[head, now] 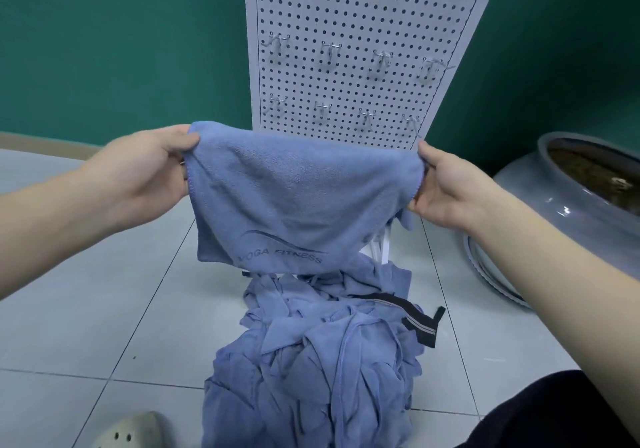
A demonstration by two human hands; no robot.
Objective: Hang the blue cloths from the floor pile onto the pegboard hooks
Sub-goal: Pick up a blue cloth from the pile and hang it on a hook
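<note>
— Access to the pegboard (349,31)?
— Its hooks (330,49) are bare. The held cloth (294,198) screens its lowest part.
— Floor level?
— The cloth pile (311,361) lies before its base; a big pot (571,184) stands at right.

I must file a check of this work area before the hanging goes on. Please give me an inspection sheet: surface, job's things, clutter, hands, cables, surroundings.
Surface: pale tiled floor with dark grout lines.
Job's things: one blue cloth printed "YOGA FITNESS", held spread in the air; pile of blue cloths on the floor below it; white pegboard with bare metal hooks.
Clutter: black strap lying across the pile; pale perforated shoe at the lower edge.
Hands: left hand and right hand each pinch an upper corner of the cloth.
Cables: nothing seen.
Surroundings: green wall; large grey glazed pot at the right.
</note>
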